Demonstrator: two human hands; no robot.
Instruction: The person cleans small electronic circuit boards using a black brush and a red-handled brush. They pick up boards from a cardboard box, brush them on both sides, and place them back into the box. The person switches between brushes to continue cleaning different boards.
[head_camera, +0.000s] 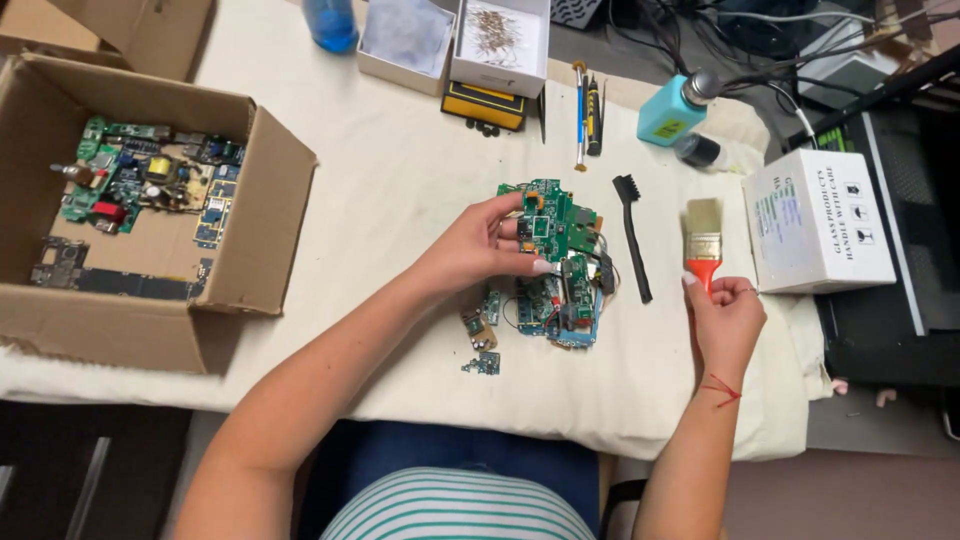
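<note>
I see left forearm angled up across surface (400, 180), left hand (475, 250) fingers curled, pinching green circuit board (550, 222) atop heap of boards (558, 300) mid-surface. Right forearm upright, right hand (725, 318) fisted round red handle of paintbrush (703, 243), bristles up. I count one black brush (632, 235) between, one cardboard box (140, 200) of boards left, one white box (815, 220) right.

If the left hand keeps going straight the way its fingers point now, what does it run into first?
The left hand points right, its fingers already on the pile of green circuit boards. Past the pile, the first thing in line is probably the slim black brush lying on the cloth; depth is hard to judge from above.
</note>
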